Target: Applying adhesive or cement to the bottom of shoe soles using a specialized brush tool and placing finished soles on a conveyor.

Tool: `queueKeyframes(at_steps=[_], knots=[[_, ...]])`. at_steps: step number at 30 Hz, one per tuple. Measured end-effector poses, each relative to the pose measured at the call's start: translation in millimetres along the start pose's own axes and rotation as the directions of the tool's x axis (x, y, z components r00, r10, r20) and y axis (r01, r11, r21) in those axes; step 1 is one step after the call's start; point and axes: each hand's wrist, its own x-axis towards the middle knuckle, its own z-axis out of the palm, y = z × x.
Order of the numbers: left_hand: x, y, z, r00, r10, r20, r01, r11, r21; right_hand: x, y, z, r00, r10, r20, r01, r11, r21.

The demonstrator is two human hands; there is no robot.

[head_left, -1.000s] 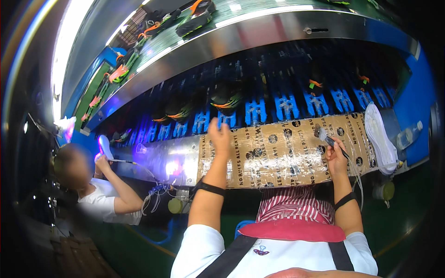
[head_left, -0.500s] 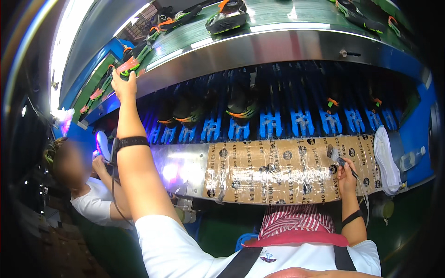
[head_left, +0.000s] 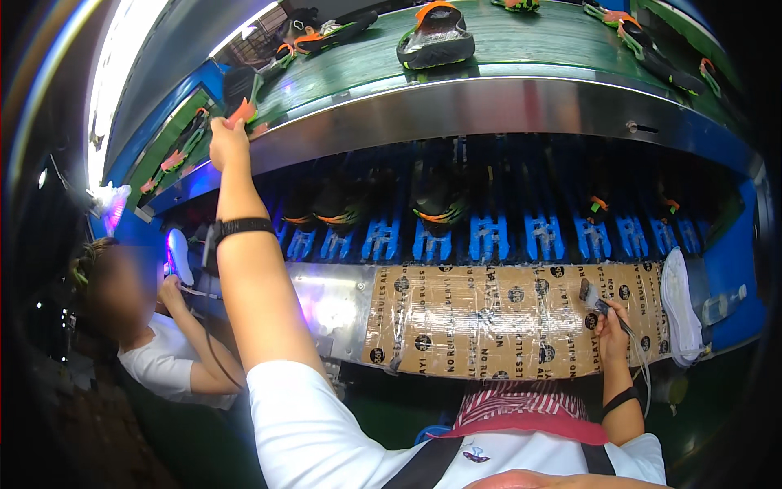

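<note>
My left hand (head_left: 230, 144) reaches up to the conveyor's metal edge and grips a black shoe upper (head_left: 243, 91) with orange and green trim. The upper stands tilted over the edge of the green belt (head_left: 358, 61). Low on the right, my right hand (head_left: 612, 328) is closed round the handle of a brush (head_left: 594, 297) with a thin pale tube trailing from it. Its bristles point up and left, over a work surface covered with taped brown cardboard (head_left: 481, 326). Whether the bristles touch the cardboard I cannot tell.
More shoe uppers (head_left: 437, 41) lie along the belt. Below it, dark shoes (head_left: 440, 200) sit in a row of blue racks (head_left: 489, 238). White soles (head_left: 683, 310) and a clear bottle (head_left: 723, 303) stand at the right. At the left, a co-worker (head_left: 175, 359) holds a sole (head_left: 178, 254).
The upper in my left hand has tipped more upright. Uppers on the belt have shifted right, while the whole view has also moved slightly. My right hand still holds the brush over the cardboard.
</note>
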Motion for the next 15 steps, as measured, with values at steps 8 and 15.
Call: queueKeyframes(at_steps=[8,15], knots=[[-89.5,-22.4,-39.6,0.993,0.080,0.083,0.030,0.515,-0.856,7.4,2.7,5.7,1.000,-0.012,0.026,0.010,0.997,0.074],[-275.5,-51.5,-122.2,0.912,0.160,0.378,0.309,0.340,-0.888,0.4,3.2,4.9,1.000,-0.028,0.005,0.026,0.981,0.192]])
